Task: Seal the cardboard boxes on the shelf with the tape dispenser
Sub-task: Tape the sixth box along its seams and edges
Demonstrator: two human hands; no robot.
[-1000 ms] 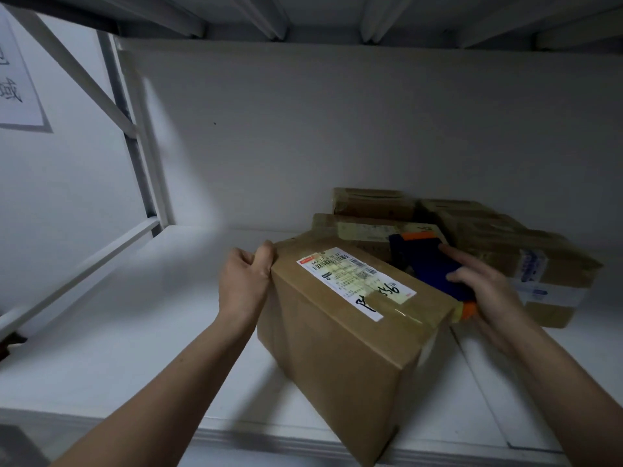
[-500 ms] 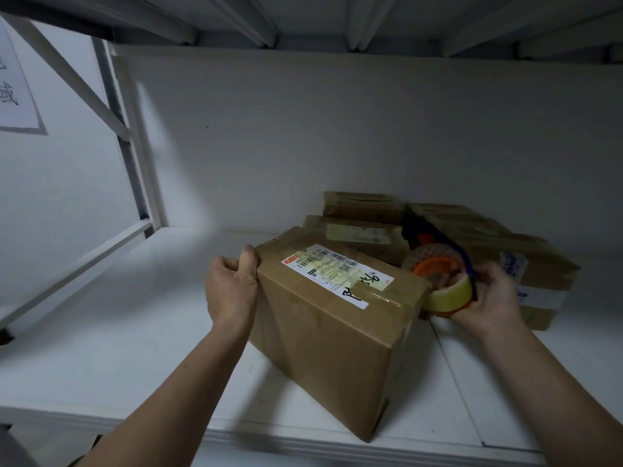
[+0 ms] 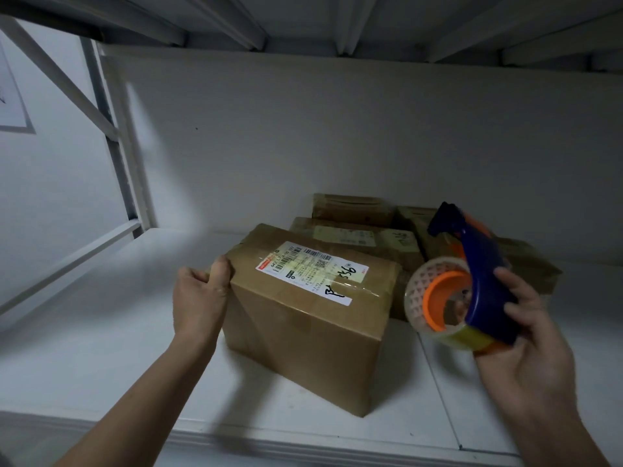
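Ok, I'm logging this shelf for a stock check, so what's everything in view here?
front cardboard box: one, brown, middle of shelf
shipping label: one, white, on that box's top
rear cardboard boxes: at least three, brown, behind and right of it
tape dispenser: one, blue with orange hub, right of front cardboard box
shelf: one, white, under the boxes
paper sheet: one, white, left wall, cut off
left hand: one, grips front cardboard box's top left edge
right hand: one, holds the tape dispenser

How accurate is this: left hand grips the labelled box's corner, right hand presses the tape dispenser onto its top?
Wrong: the head view shows the right hand holding the tape dispenser beside the labelled box, off its top. Left hand grips the corner.
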